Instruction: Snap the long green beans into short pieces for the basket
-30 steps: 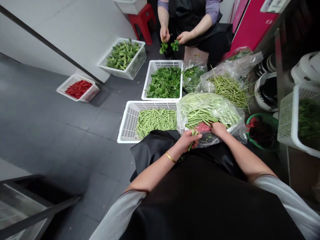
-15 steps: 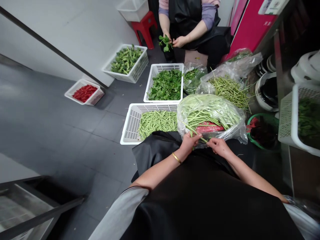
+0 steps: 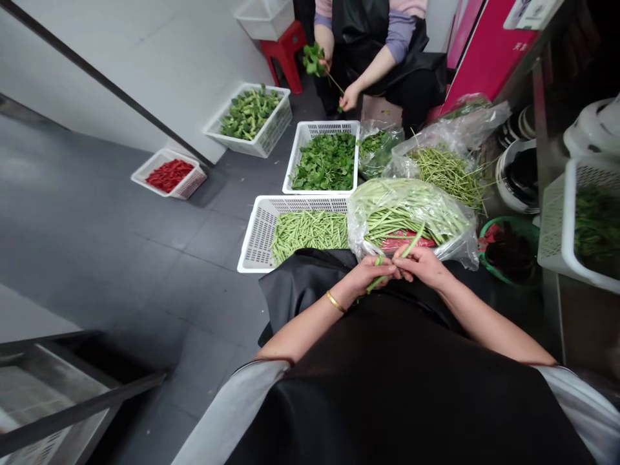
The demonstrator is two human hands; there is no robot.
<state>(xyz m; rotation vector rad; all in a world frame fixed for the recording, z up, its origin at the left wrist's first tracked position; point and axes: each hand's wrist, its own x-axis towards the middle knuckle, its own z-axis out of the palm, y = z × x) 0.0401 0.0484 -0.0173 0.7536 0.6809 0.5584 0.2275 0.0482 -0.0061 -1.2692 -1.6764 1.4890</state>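
Note:
My left hand (image 3: pixel 372 274), with a gold bangle at the wrist, is closed around short pieces of green bean (image 3: pixel 376 283). Close against it, my right hand (image 3: pixel 420 266) pinches a long green bean (image 3: pixel 413 241) that points up and away from me. Both hands are over my lap, above the black apron (image 3: pixel 310 278). Just beyond them lies a clear plastic bag (image 3: pixel 460 223) of whole long beans (image 3: pixel 387 221), with something red showing inside. Left of the bag, a white basket (image 3: pixel 254 242) holds cut bean pieces (image 3: pixel 310 234).
A co-worker's hands (image 3: pixel 351 97) hold a leafy stem across from me. Baskets of leafy greens (image 3: pixel 323 161), green vegetable pieces (image 3: pixel 252 113) and red peppers (image 3: pixel 169 175) stand on the floor. At the right are a green basin (image 3: pixel 526 278) and a white basket (image 3: pixel 571 239) on a metal shelf.
My hands have come together, and the bean in my right hand now points upward instead of lying across between them. The co-worker's hands have moved apart along a stem.

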